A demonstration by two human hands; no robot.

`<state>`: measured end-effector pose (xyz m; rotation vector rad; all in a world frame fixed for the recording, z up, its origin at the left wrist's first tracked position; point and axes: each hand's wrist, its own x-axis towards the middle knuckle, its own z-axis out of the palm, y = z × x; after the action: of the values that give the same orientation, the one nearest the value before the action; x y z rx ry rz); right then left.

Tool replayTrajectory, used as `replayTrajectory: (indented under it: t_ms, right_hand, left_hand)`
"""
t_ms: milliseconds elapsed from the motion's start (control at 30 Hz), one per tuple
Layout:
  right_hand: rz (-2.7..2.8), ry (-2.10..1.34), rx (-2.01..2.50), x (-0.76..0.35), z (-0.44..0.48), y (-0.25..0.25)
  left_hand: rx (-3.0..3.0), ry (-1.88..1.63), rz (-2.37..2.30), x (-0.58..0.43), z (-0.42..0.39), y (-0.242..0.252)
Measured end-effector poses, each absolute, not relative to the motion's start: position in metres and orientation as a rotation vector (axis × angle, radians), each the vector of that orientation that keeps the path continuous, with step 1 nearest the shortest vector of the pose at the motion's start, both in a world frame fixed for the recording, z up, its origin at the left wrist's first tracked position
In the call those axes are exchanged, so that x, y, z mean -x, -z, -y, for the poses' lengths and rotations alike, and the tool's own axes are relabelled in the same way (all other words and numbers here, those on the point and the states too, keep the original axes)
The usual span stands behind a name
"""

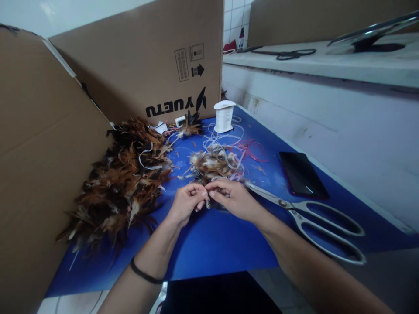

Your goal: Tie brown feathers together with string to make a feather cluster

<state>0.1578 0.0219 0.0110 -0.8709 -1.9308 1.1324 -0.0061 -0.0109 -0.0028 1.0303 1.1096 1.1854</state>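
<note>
Near the middle of the blue table, my left hand and my right hand meet fingertip to fingertip. Both are pinched closed on the pale quill ends of a small feather bunch, whose tips poke out below the fingers. Just beyond the hands lies a clump of brown and white feathers, with white ribbon looping over it. A large pile of brown and black feathers spreads out to the left. Behind the clump stands a white ribbon spool. Large metal scissors lie beside my right forearm.
A black phone rests on the blue table at the right. Cardboard panels stand behind and left. Red strands lie past the clump. A white ledge at the upper right holds dark scissors.
</note>
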Motion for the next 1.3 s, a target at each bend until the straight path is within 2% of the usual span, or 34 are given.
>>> replayTrajectory:
  t_ms: [300, 667, 833, 1000, 1300]
  right_hand:
    - [1.970, -0.987, 0.941, -0.156, -0.019, -0.009]
    - [2.070, -0.594, 0.803, -0.156, -0.016, -0.009]
    - [2.123, -0.519, 0.765, -0.155, -0.016, -0.006]
    - [2.086, -0.664, 0.805, -0.155, -0.017, -0.006]
    - [1.910, -1.086, 0.907, -0.151, -0.023, 0.005]
  left_hand:
    - [-1.021, -1.204, -1.107, 0.005, 0.011, 0.003]
    - [-0.981, -1.198, -1.172, 0.007, 0.010, 0.003]
    - [-0.903, -1.207, -1.192, 0.005, 0.010, -0.001]
    - [-0.950, -1.208, -1.208, 0.007, 0.009, 0.000]
    - [-1.469, -1.266, -1.321, 0.013, 0.009, 0.003]
